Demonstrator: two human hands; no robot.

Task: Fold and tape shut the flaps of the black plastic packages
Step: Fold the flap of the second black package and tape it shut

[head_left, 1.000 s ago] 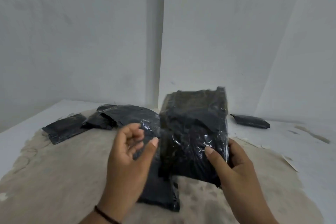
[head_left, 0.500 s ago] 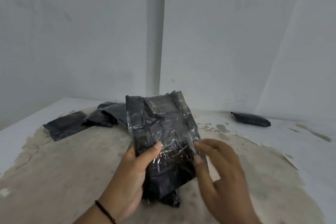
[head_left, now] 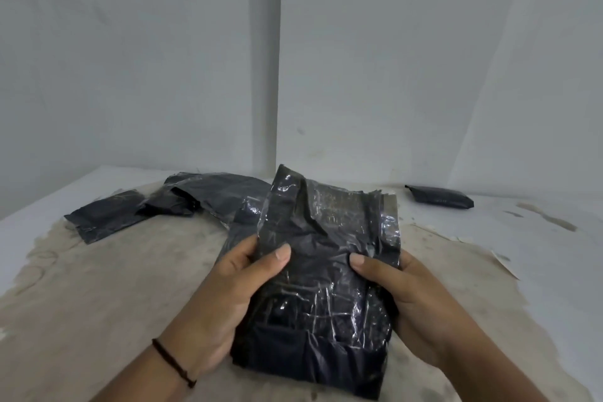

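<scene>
Far left on the table (head_left: pixel 98 287) I see a flat black pouch (head_left: pixel 104 220), and just right of it a crumpled pile (head_left: pixel 208 194) of more black plastic; what any of them contain I cannot tell. My left hand (head_left: pixel 228 297), with a dark band (head_left: pixel 173 362) at the wrist, grips the left edge of the package (head_left: pixel 323 277) in the middle, thumb pressed onto its front. The package is black plastic with glossy clear tape wrinkled across it. Its lower end rests on the table, and its flap (head_left: pixel 326 206) stands up unfolded; the contents are hidden. My right hand (head_left: pixel 421 303) grasps the right edge, thumb on the front, fingers behind. Well apart at the far right lies a small sealed black packet (head_left: pixel 439 196) near the wall (head_left: pixel 391 59).
</scene>
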